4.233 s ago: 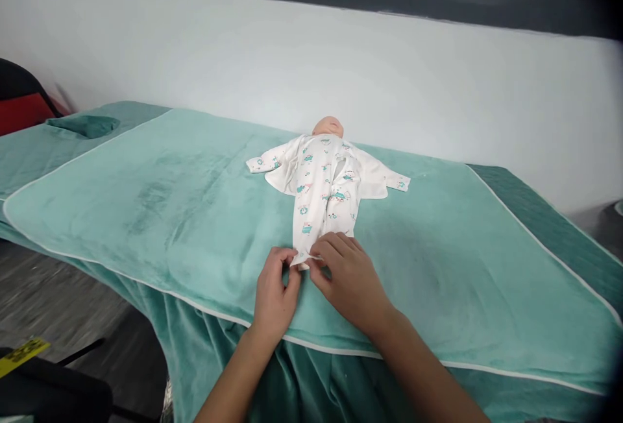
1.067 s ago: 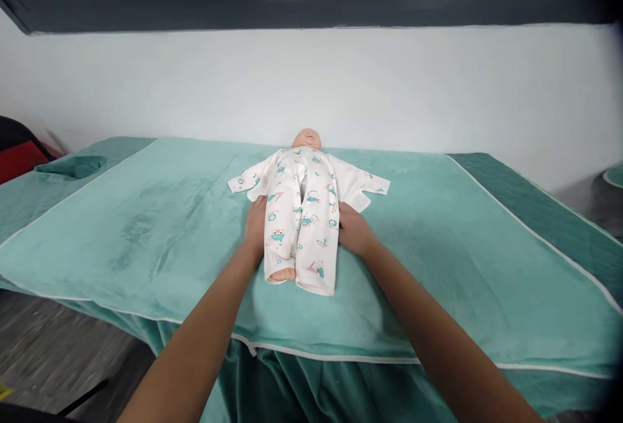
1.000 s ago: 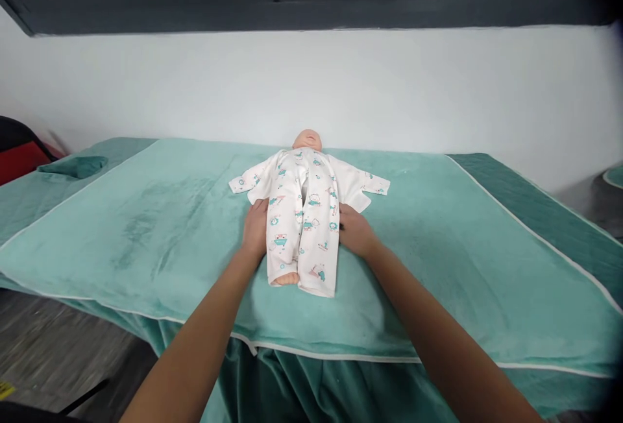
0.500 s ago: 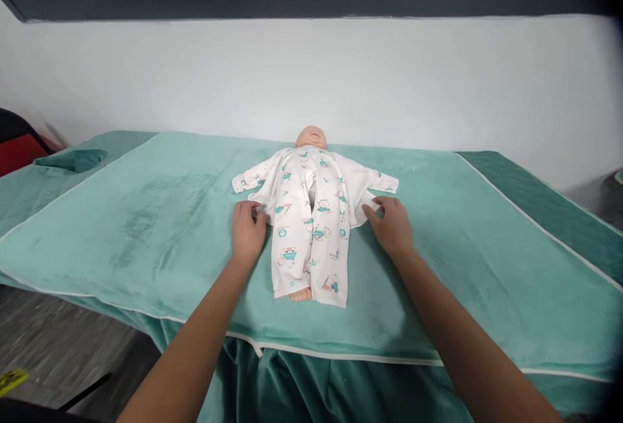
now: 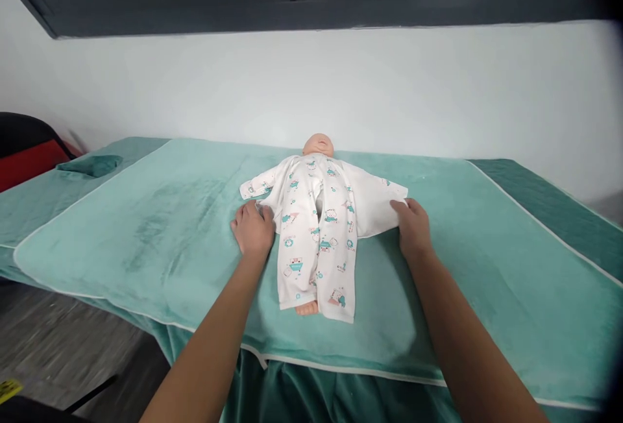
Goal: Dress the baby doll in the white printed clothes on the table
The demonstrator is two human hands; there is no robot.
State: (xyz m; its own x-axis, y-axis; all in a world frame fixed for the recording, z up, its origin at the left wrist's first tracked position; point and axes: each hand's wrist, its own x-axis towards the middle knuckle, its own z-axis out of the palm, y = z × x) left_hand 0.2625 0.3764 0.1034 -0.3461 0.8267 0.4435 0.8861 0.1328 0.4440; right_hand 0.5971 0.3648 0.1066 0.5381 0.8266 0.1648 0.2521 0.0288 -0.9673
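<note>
A baby doll [image 5: 318, 145] lies on its back with its head toward the wall. A white baby romper [image 5: 335, 215] with small green and pink prints covers its body, with a gap down the middle. Only the head and one foot [image 5: 307, 308] show. My right hand [image 5: 413, 225] is closed on the edge of the romper's side panel and holds it stretched out sideways. On the other side, my left hand [image 5: 253, 227] has its fingers curled at the opposite panel's edge, just below the sleeve; the fingertips are partly hidden.
A light green padded sheet [image 5: 185, 215] covers the table, with darker green cloth [image 5: 365, 397] hanging at its front. A folded green cloth piece [image 5: 92, 165] lies at the far left, near a black and red object [image 5: 32, 157]. A white wall and dark window frame stand behind.
My right hand has moved outward and pulled the romper's side panel out flat, over part of the sleeve. My left hand stays at its panel edge with fingers more curled. The view has tilted slightly up.
</note>
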